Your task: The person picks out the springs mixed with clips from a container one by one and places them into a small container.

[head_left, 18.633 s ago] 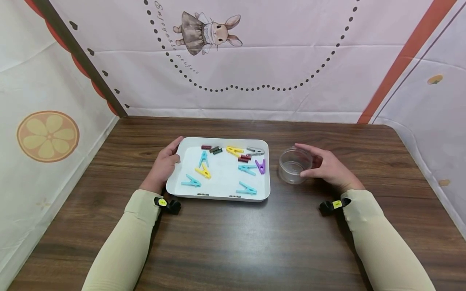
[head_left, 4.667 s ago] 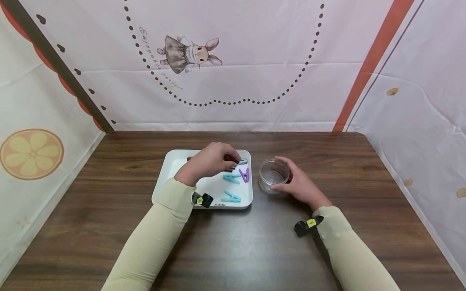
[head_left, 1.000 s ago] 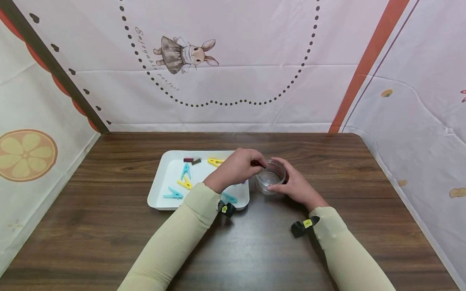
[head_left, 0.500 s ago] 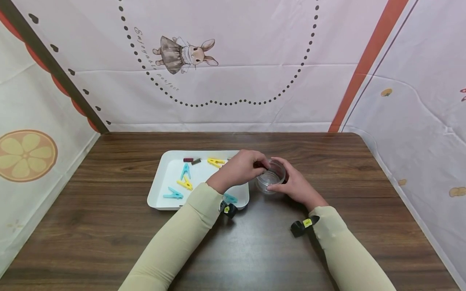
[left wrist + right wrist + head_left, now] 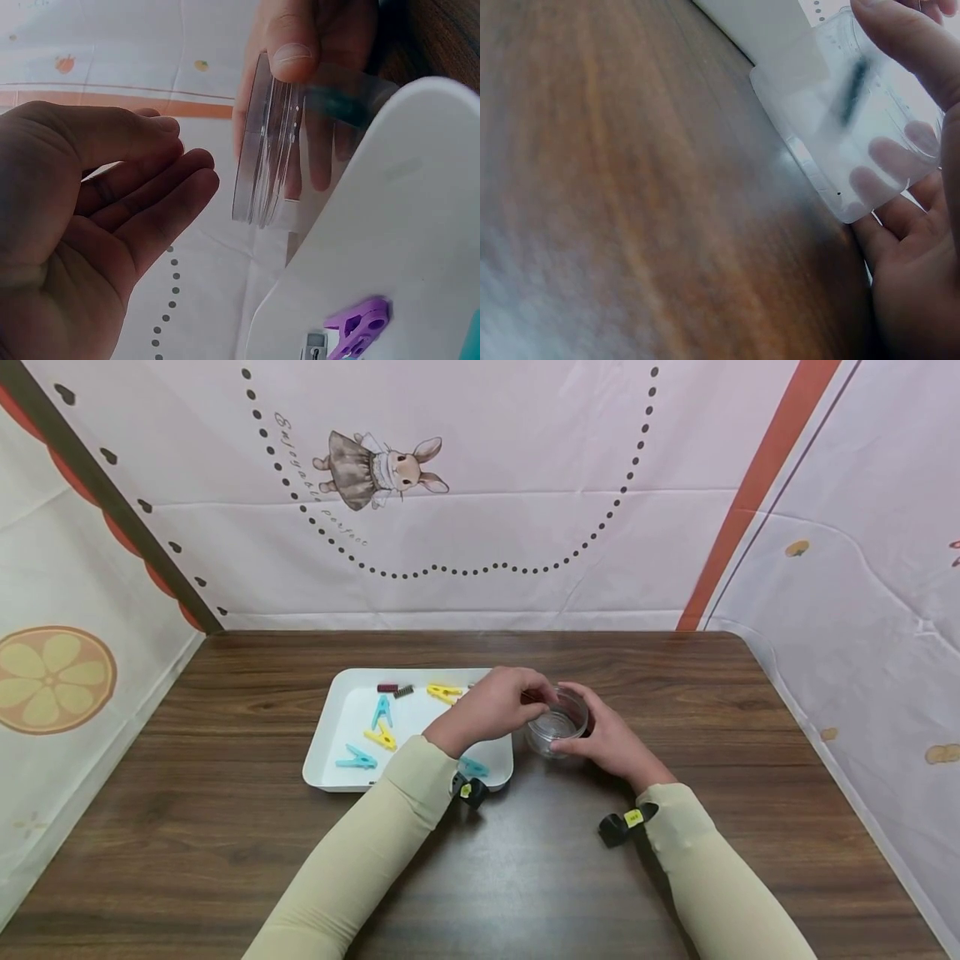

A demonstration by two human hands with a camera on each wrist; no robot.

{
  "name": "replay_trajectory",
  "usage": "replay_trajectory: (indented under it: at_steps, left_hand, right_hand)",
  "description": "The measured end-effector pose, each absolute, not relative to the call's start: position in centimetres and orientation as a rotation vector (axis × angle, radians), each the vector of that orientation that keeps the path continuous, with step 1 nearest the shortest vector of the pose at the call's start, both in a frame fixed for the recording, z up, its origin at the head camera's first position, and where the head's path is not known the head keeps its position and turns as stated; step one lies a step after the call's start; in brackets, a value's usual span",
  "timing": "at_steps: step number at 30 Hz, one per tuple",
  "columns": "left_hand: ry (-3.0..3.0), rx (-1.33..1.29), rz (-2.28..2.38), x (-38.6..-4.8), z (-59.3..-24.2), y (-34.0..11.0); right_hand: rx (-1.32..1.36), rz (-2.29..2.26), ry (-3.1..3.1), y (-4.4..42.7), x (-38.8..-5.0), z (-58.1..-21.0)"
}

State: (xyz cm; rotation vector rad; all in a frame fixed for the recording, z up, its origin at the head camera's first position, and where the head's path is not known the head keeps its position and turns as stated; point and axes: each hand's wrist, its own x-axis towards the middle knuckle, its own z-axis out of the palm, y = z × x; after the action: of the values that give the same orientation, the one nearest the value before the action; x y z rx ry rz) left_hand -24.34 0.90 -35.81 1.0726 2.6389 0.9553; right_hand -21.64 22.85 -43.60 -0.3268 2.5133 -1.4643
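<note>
My right hand [image 5: 617, 739] grips a clear round plastic jar [image 5: 557, 733], its thumb and fingers around the side. Over the jar's mouth is my left hand [image 5: 497, 706], thumb near the index fingertip and the other fingers loosely bent; nothing shows between them in the left wrist view. A blurred dark green spring [image 5: 853, 94] appears inside the jar. To the left, the white tray [image 5: 321, 760] holds a dark red spring [image 5: 387, 688], a dark spring [image 5: 403, 691] and several clothespins, including a yellow one [image 5: 442, 692] and a blue one [image 5: 381, 713]. My left forearm hides part of the tray.
The tray stands just left of the jar on the brown wooden table [image 5: 525, 877]. A purple clothespin [image 5: 364, 326] and a grey clothespin [image 5: 315, 346] lie in its right part. Printed cloth [image 5: 525, 460] hangs behind the table and at both sides.
My left hand has gone from the tray's left edge, over the tray, to the jar. The dark spring it pinched a second ago is let go and is inside the jar. My right hand stays on the jar.
</note>
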Motion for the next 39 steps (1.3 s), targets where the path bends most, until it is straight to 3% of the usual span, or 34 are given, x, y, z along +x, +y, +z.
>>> replay_trajectory:
  at_steps: [39]
  left_hand:
    - [2.703,0.972,0.99,-24.9,-34.4,-1.1]
  right_hand:
    - [-0.351,-1.475,2.514,22.8,-21.8,-43.7]
